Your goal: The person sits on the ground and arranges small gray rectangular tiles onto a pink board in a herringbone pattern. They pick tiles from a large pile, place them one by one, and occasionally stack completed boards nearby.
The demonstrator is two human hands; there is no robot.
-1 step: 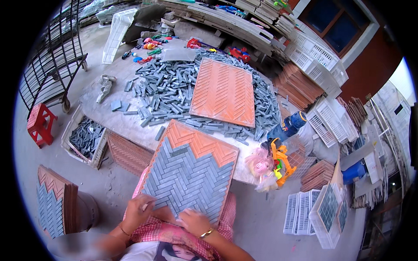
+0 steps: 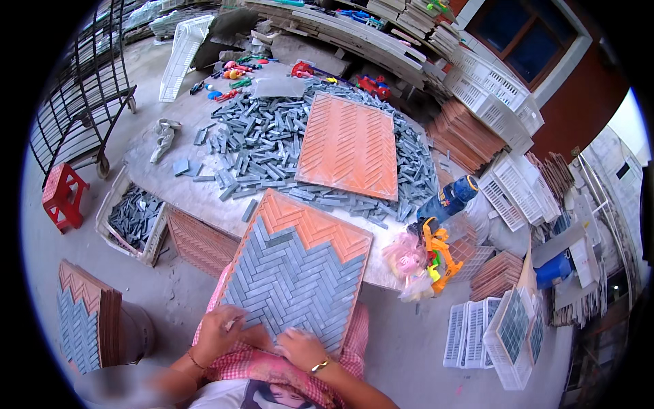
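An orange grooved board (image 2: 294, 217) rests over my lap, tilted up against the table's near edge. Grey-blue strip tiles (image 2: 293, 286) fill most of its grooves in a herringbone pattern, leaving bare orange along the far end and at the near left corner. My left hand (image 2: 219, 334) is beside that corner, its fingers curled together; what they hold, if anything, is hidden. On the near edge lies my right hand (image 2: 302, 349), fingers stretched over the lowest tiles.
Loose strip tiles (image 2: 266, 153) are heaped on the table around a second orange board (image 2: 351, 146). A blue bottle (image 2: 446, 199) and toy excavator (image 2: 441, 255) stand right. At left are a tile crate (image 2: 158, 238), red stool (image 2: 65, 194) and stacked boards (image 2: 109, 327).
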